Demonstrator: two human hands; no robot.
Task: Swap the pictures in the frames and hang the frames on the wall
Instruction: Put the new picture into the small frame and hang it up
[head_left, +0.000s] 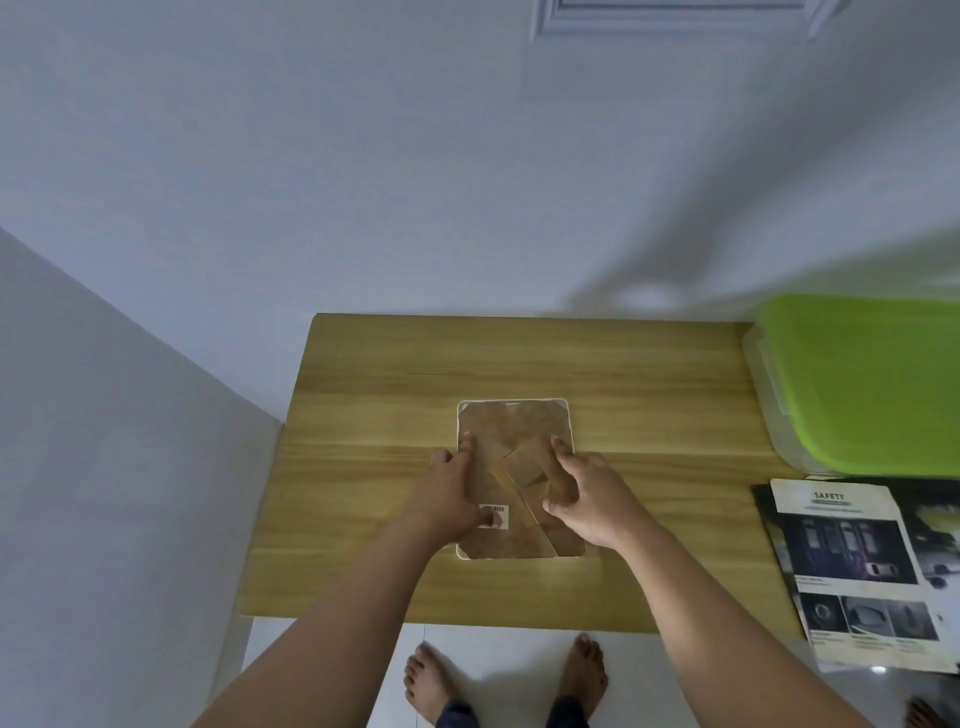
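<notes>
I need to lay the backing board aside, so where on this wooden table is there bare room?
Bare wood lies between the face-down brown-backed picture frame and the wooden table far edge, and along its left side. The right end is crowded by the green-lidded plastic box and printed safety leaflets.

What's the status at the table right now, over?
Left hand and right hand pressing on frame, face down on table. Backing on. Nothing in the way.

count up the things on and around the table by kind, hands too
Picture frame, face down: 1
Printed leaflets: 2, as far as shows
Green-lidded storage box: 1
Wooden table: 1
Hands: 2, left hand and right hand
Total: 7
</notes>
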